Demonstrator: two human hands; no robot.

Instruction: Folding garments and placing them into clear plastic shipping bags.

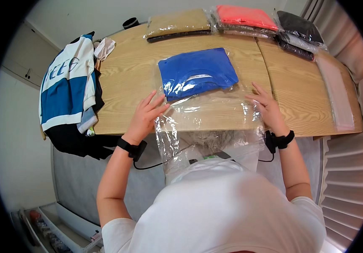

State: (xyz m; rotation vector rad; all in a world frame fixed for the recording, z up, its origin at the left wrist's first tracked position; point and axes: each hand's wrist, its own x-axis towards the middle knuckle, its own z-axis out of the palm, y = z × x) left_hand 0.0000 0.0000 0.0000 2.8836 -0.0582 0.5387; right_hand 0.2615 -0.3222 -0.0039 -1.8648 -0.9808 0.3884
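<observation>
A folded blue garment (198,69), with a pale label at its neckline, lies in the far part of a clear plastic bag (207,116) on the table. The bag's loose near end drapes over the table's front edge toward my white shirt. At the bag's left side is my left hand (147,113), fingers spread, their tips at the film near the garment's lower left corner. My right hand (268,107) is at the opposite side, fingers apart, beside or lightly on the film; contact is hard to tell. Neither hand grips anything. Black wrist straps with cables circle both wrists.
Bagged clothes are stacked along the wooden table's (126,84) far side: tan (179,22), coral (247,17) and black (299,27). A pile with a white-and-blue sweatshirt (67,80) hangs over the left end. Flat clear bags (335,95) lie at right; a black roll (130,23) stands at back.
</observation>
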